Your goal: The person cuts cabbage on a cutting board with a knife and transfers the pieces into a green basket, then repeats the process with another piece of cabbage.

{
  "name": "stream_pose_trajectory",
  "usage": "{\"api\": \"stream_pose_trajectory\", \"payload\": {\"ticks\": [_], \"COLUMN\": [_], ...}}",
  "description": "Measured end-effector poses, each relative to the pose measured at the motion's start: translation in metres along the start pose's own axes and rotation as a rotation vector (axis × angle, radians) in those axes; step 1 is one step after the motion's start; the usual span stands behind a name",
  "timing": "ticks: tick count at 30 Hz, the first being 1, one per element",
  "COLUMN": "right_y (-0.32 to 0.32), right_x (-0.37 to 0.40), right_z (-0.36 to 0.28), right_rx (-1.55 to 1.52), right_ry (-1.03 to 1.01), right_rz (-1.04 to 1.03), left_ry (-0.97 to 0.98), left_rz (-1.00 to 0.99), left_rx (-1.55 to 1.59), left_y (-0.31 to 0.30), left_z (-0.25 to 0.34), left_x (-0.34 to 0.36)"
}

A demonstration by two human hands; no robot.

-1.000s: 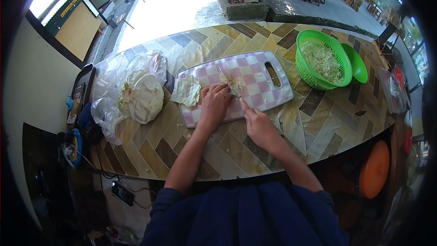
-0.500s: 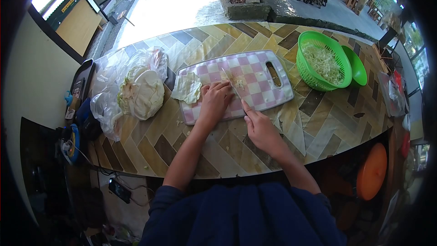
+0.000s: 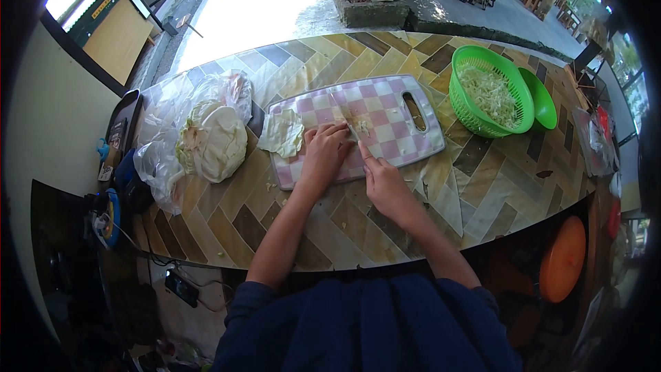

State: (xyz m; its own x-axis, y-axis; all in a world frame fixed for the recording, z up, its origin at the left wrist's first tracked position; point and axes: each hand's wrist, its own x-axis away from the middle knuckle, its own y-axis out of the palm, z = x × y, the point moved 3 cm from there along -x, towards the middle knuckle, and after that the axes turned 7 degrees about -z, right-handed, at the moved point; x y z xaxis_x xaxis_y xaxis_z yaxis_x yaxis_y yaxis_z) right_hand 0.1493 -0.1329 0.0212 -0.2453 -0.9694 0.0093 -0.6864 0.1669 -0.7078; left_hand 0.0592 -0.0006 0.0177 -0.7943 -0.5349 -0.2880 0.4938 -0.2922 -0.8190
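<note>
On the pink-and-white checkered cutting board [image 3: 385, 145], my left hand [image 3: 326, 153] presses down with curled fingers on a piece of cabbage, mostly hidden beneath them. My right hand [image 3: 387, 186] grips a knife [image 3: 343, 111], its blade pointing away from me close beside the left fingertips. Fine cabbage shreds [image 3: 363, 126] lie just right of the blade. A loose cabbage leaf [image 3: 281, 132] rests over the board's left end. Further left, a partly peeled cabbage [image 3: 215, 143] sits against a clear plastic bag [image 3: 157, 176].
A green basket [image 3: 482, 122] of shredded cabbage stands right of the board, with a green bowl [image 3: 544, 102] beside it. A dark tray [image 3: 127, 114] is at the far left. The table's front edge [image 3: 330, 267] runs close to my body. An orange stool [image 3: 562, 260] stands below right.
My right hand has shifted slightly up and left with the knife, whose blade has tilted a little further away. My left hand stays nearly in place.
</note>
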Motion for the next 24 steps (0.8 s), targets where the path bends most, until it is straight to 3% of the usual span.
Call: {"api": "stream_pose_trajectory", "payload": {"ticks": [15,24], "right_y": [-0.011,-0.005], "right_x": [0.017,0.025], "right_z": [-0.005,-0.013], "right_rx": [-0.098,-0.029], "right_ry": [-0.112,0.013], "right_rz": [0.085,-0.018], "left_ry": [-0.039,-0.032], "left_rz": [0.083,0.077], "left_rx": [-0.025,-0.010], "left_y": [0.004,0.003], "left_z": [0.003,0.003], "left_x": [0.001,0.001]}}
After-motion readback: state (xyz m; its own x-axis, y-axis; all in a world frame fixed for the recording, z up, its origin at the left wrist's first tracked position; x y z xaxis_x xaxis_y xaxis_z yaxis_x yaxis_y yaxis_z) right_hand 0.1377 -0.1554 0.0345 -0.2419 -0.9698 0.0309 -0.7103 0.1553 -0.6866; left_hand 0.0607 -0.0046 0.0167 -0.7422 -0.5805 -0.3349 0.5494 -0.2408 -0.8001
